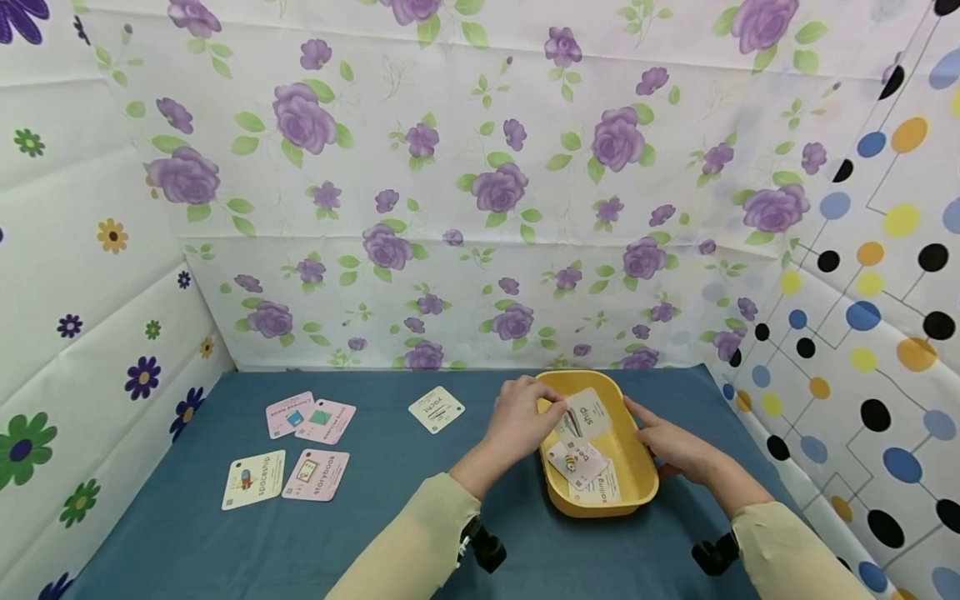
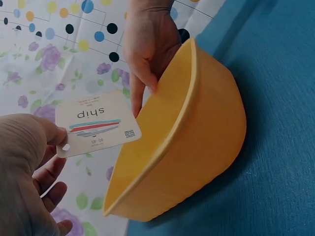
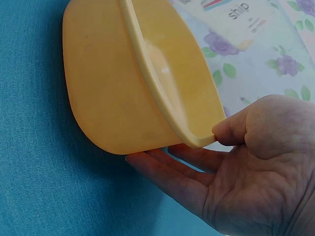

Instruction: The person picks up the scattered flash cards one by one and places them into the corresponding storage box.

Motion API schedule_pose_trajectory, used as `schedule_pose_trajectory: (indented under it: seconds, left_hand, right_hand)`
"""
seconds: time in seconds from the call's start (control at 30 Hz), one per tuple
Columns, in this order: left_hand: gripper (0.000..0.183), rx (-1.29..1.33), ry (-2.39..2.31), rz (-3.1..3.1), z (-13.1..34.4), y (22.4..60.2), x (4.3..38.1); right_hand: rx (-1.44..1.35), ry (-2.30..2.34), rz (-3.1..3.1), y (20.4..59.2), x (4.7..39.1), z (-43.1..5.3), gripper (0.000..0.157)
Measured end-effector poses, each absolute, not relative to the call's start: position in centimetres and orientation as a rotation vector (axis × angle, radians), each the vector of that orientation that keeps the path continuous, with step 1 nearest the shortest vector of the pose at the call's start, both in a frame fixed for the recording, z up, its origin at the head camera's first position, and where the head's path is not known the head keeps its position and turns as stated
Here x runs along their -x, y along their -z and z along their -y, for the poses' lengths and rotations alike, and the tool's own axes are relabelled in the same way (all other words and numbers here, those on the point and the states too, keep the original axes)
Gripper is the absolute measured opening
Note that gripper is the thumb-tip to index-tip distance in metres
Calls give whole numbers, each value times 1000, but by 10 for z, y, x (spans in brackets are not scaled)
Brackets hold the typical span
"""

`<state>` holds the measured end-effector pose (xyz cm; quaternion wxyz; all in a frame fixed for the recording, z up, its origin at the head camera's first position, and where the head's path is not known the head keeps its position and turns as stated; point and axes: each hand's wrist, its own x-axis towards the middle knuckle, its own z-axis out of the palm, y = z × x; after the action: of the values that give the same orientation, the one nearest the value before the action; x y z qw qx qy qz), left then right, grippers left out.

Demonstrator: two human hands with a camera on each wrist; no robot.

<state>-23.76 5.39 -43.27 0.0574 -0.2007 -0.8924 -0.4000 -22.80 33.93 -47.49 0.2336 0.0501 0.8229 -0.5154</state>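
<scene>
My left hand [image 1: 523, 417] pinches a corner of a white "ship" flashcard [image 2: 96, 118] between thumb and fingers. The card is held over the yellow plastic bin [image 1: 636, 473], apart from it in the left wrist view. My right hand [image 1: 681, 444] grips the bin's right side; in the right wrist view its thumb is on the rim [image 3: 162, 101] and the fingers are against the outside. Inside the bin lie a pink "bee" card [image 1: 576, 463] and, partly under it, a "sailing" card [image 1: 604, 487] whose remaining text is covered.
A "yacht" card [image 1: 437, 409] lies alone left of the bin. Farther left are a "spaceship" card [image 1: 253, 480], a "storybook" card [image 1: 316, 475] and two overlapping pink cards [image 1: 326, 421] on the blue tablecloth [image 1: 405, 475]. A floral cloth wall [image 1: 450, 275] stands behind.
</scene>
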Motion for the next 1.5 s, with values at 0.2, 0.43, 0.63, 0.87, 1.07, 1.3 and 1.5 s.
schedule_pose_trajectory:
  seconds: [0.2,0.43,0.63,0.87,1.07,1.3,1.5]
  left_hand:
    - [17,647,1046,2791,-65,438,239]
    - [17,716,775,2819,-72,443,236]
    - [18,743,671,2826,-75,447,235]
    - [18,783,593,2856,-78,454,234]
    - [16,792,569,2860,-76,457,234]
    - [15,797,561,2864,-76,460,237]
    - [23,812,556,2857,-74,461,240]
  right_hand:
    - [-149,1407,-2266,476,230,-339,76]
    - [-138,1406,-2267,475,228,-338,76]
    - [-131,1416,-2261,474,227,-339,75]
    - [-122,1410,-2260,474,228,-339,76]
    - [-121,1426,-2244,473,225,-338,74]
    - [-100,1419,-2253,471,226,-338,74]
    - [-110,1420,-2253,471,225,-338,74]
